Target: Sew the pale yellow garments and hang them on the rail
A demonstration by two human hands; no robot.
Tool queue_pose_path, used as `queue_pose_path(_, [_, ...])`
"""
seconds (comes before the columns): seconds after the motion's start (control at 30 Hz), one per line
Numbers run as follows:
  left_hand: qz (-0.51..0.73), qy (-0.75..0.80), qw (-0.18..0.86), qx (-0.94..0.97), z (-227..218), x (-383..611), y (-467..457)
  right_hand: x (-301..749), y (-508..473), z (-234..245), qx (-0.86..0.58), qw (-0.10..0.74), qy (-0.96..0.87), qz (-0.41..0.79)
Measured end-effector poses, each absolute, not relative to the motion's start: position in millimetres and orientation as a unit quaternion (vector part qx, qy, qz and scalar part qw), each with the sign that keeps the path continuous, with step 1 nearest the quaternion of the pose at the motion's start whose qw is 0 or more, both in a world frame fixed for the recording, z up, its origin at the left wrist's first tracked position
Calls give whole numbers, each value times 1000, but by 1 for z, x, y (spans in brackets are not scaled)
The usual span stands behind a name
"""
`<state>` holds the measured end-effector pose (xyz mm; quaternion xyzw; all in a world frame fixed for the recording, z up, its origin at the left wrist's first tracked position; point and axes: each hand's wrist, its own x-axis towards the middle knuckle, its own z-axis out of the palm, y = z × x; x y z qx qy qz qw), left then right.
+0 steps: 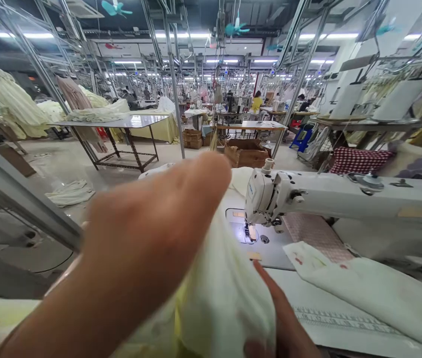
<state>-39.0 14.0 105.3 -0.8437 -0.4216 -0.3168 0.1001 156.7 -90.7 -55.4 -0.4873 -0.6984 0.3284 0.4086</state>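
Note:
My left hand is raised close to the camera, blurred, and closed on a pale white-yellow cloth that hangs down below it. At the cloth's right edge is my right hand, partly hidden behind the fabric; it grips the cloth near its lower part. Just beyond stands a white sewing machine, its needle area lit over the bed plate. Neither hand touches the machine's head. To the right, another pale cloth piece with reddish marks lies on the machine table.
A printed ruler scale runs along the table front. At left rises a metal post; behind it, a work table carries piled fabric. A cardboard box sits past the machine. Thread cones stand at right.

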Motion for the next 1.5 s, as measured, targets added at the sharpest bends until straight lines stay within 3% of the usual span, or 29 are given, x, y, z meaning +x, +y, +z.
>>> queue_pose_path(0.1, [-170,-512,166,-826,85,-3,69,179,-78,-75,-573,379,-695,214])
queue_pose_path(0.2, [-93,-469,102,-873,44,24,98,200,-69,-88,-572,325,-749,81])
queue_pose_path(0.33, [-26,-348,-8,-937,-9,36,92,208,-67,-97,-514,272,-813,46])
queue_pose_path(0.47, [0,-291,-78,-954,-35,37,87,205,-59,-101,-535,226,-813,28])
queue_pose_path(0.7, [-30,-246,-103,-963,-49,32,91,194,-57,-92,-499,203,-842,42])
queue_pose_path(1.07, [-38,-254,-139,-956,-18,22,100,180,-57,-93,-448,230,-863,-38])
queue_pose_path(1.23, [-42,-242,-156,-957,-40,35,96,174,-68,-106,-439,311,-841,-44])
queue_pose_path(1.37, [-63,-259,-153,-952,-59,41,90,174,-67,-102,-462,273,-844,0])
queue_pose_path(1.5, [-74,-266,-154,-949,-62,39,89,174,-61,-95,-474,290,-831,27])
